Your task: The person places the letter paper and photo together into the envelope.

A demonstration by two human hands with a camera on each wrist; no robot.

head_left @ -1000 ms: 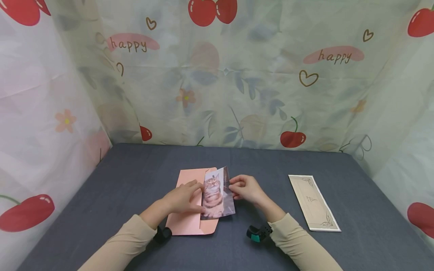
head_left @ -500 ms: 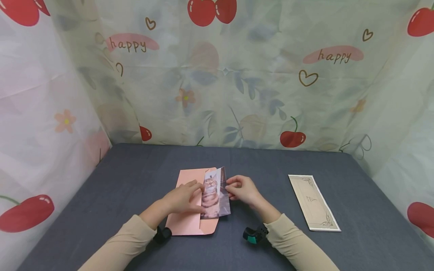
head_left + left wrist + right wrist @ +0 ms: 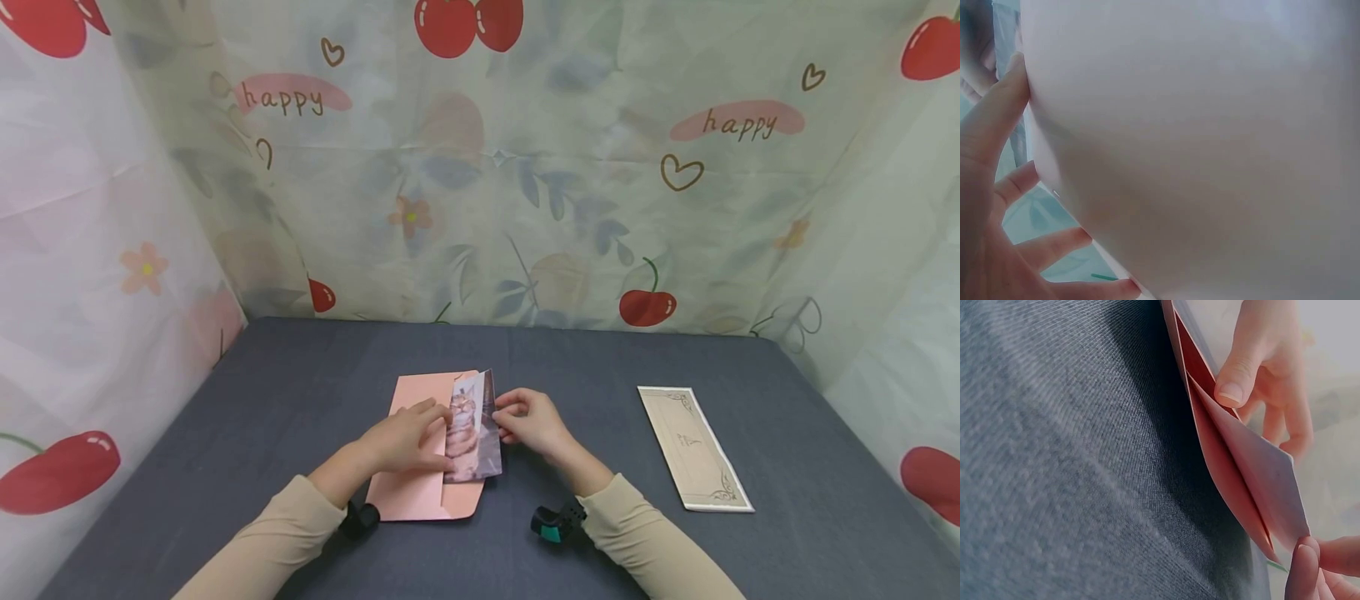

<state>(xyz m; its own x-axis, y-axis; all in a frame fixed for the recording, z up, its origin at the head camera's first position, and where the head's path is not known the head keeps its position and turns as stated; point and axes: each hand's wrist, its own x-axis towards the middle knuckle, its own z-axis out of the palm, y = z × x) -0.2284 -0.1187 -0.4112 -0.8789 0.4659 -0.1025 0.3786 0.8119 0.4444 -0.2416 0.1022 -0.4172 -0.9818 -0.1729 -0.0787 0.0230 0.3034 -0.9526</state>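
A pink envelope [image 3: 408,492] lies on the dark table in the head view. Its mouth faces right, and a cat photo [image 3: 467,425] sits partly inside. My left hand [image 3: 408,437] grips the front panel at the mouth, thumb toward me and fingers farther away. In the left wrist view, the left fingertips [image 3: 1079,236] meet the pale panel's edge. My right hand [image 3: 532,421] pinches the photo's outer right edge between thumb and fingers. From the right wrist view, the envelope's mouth [image 3: 1222,459] gapes, with the photo [image 3: 1266,469] slanting into it. The photo's inserted part is hidden.
A cream card with a dark decorative border [image 3: 693,450] lies at the right of the dark cloth-covered table [image 3: 300,358]. Cherry-patterned curtains [image 3: 562,208] stand behind it and along both sides.
My right hand has moved left with the photo, so less of the photo shows outside the envelope. My left hand and the envelope stay where they were.
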